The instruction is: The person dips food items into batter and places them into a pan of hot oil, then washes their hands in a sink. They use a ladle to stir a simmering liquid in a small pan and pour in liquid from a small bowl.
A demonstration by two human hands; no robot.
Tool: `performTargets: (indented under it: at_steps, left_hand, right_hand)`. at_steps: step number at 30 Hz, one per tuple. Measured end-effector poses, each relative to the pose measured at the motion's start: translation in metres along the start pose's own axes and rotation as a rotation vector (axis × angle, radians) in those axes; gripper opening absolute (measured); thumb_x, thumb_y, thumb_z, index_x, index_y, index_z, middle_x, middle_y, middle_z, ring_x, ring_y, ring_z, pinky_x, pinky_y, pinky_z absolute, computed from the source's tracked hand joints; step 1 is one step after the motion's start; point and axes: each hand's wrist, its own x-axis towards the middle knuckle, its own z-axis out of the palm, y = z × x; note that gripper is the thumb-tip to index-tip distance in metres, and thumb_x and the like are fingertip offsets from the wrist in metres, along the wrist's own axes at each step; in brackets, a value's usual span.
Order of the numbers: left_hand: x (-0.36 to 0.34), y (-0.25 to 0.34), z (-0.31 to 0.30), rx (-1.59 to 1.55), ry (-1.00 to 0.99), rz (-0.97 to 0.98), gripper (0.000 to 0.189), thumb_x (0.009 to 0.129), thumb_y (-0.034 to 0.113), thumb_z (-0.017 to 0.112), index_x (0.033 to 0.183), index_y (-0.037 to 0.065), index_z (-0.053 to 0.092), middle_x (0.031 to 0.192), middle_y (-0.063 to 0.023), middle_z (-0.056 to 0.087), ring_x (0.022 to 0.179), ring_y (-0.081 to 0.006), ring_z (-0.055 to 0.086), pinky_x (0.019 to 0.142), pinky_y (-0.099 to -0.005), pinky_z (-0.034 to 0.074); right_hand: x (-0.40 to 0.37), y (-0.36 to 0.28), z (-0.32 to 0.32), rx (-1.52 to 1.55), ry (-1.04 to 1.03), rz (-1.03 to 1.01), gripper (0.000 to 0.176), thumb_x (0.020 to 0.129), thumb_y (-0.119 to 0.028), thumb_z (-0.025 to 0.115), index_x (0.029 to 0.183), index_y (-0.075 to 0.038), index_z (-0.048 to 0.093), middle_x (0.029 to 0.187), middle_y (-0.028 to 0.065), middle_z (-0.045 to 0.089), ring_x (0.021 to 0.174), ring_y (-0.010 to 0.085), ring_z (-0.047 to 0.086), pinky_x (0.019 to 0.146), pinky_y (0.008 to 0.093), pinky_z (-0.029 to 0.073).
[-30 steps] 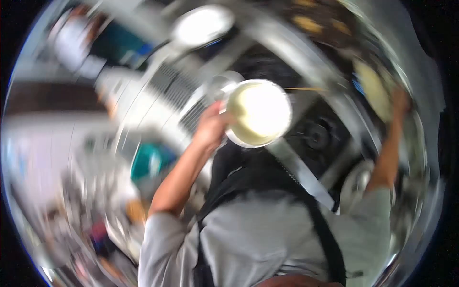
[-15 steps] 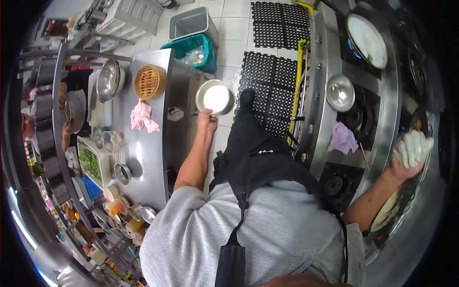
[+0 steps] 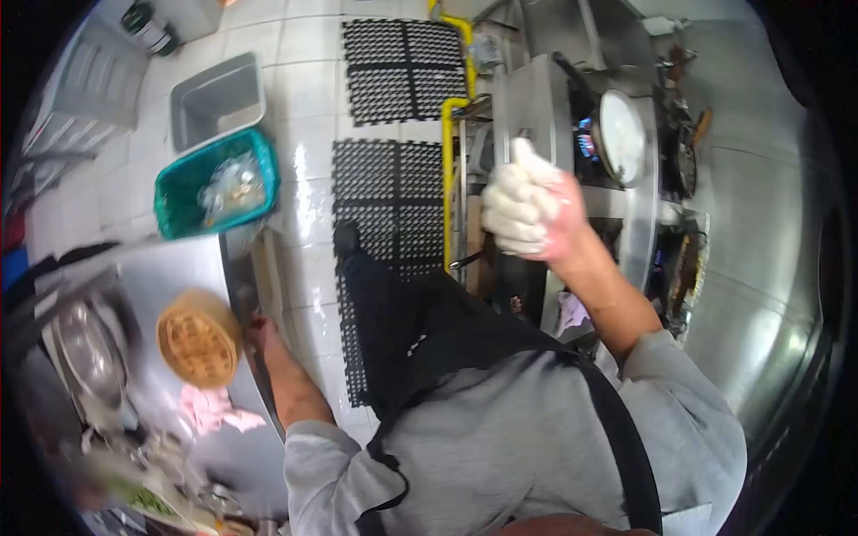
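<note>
Single head-worn fisheye view, steeply down over torso [image 3: 500, 429], between counter [image 3: 170, 268] and stove [image 3: 529, 103].

The person is wearing a grey long-sleeved sweatshirt [image 3: 500, 456], its sleeves sitting pushed up well back from the fingers of the right hand [image 3: 534, 210] and the left hand [image 3: 259, 329]. A black apron [image 3: 465, 332] is covering the front, black straps [image 3: 626, 447] are crossing the grey back, and dark trousers [image 3: 374, 290] are ending in a dark shoe [image 3: 346, 238]. Something whitish is covering the right fingers [image 3: 511, 207]; whether it is a glove or a coating is not showing clearly.
</note>
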Motion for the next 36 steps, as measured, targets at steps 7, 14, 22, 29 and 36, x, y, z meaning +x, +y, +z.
performTargets:
  at_steps: [7,14,22,29,36]
  left_hand:
    - [-0.068,-0.058,0.007,0.204,-0.466,-0.449,0.044,0.095,0.044,0.051,0.1,0.003,0.067,0.086,-0.0123,0.069,0.091,-0.0321,0.068,0.097,-0.0519,0.052]
    - [-0.171,-0.22,0.169,1.629,-0.862,-0.344,0.055,0.1,0.033,0.052,0.142,0.001,0.04,0.142,-0.0155,0.049,0.127,-0.033,0.053,0.097,-0.0478,0.052]
    - [-0.379,-0.382,0.421,2.072,-0.95,0.075,0.057,0.103,0.035,0.046,0.152,0.008,0.034,0.152,-0.0075,0.043,0.13,-0.0296,0.049,0.107,-0.0446,0.037]
    - [-0.458,-0.543,0.582,2.358,-0.847,-0.042,0.052,0.104,0.032,0.043,0.152,0.012,0.033,0.153,-0.006,0.042,0.129,-0.0301,0.051,0.108,-0.0443,0.038]
    - [-0.579,-0.807,0.606,2.763,-1.312,-0.171,0.048,0.103,0.034,0.046,0.145,0.011,0.043,0.15,-0.0067,0.044,0.13,-0.0287,0.048,0.109,-0.0445,0.037]
  right_hand:
    - [0.066,-0.049,0.014,0.217,-0.251,0.119,0.052,0.103,-0.049,0.039,0.093,-0.007,0.068,0.072,0.002,0.058,0.059,0.0176,0.052,0.05,0.0306,0.042]
    - [0.076,-0.159,0.02,0.257,-0.357,-0.003,0.054,0.101,-0.055,0.044,0.079,-0.01,0.064,0.068,0.0036,0.056,0.056,0.0173,0.05,0.045,0.0285,0.038]
    - [0.07,-0.312,0.001,0.287,-0.323,-0.226,0.048,0.096,-0.054,0.056,0.078,-0.01,0.064,0.068,0.0032,0.057,0.054,0.0149,0.049,0.044,0.0284,0.036]
    - [0.087,-0.432,-0.048,0.408,-0.364,-0.6,0.048,0.097,-0.051,0.054,0.082,-0.008,0.067,0.069,0.0024,0.061,0.057,0.0163,0.056,0.047,0.0309,0.041]
    - [0.095,-0.544,-0.119,0.596,-0.549,-0.951,0.042,0.095,-0.047,0.06,0.084,-0.006,0.063,0.069,0.0051,0.059,0.053,0.0182,0.053,0.047,0.0298,0.045]
